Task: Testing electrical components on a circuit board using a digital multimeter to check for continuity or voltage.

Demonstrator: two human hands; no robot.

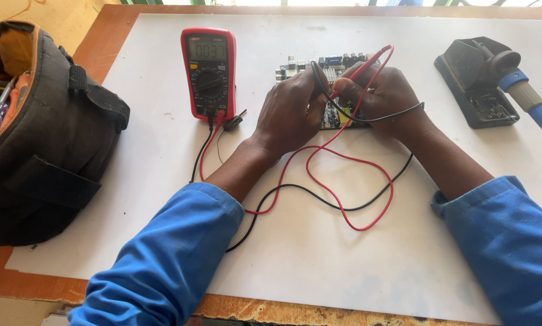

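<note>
1. Left hand [290, 111] grips the black probe [317, 77] on the circuit board [331, 75].
2. Right hand [384, 90] grips the red probe [358, 71] there.
3. Red multimeter [209, 72] lies left of the board; soldering iron [527, 93] right.

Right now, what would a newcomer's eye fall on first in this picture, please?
The left hand and right hand meet over a circuit board at top centre, each holding a probe. Red and black leads loop across the white sheet to a red multimeter at their left.
</note>
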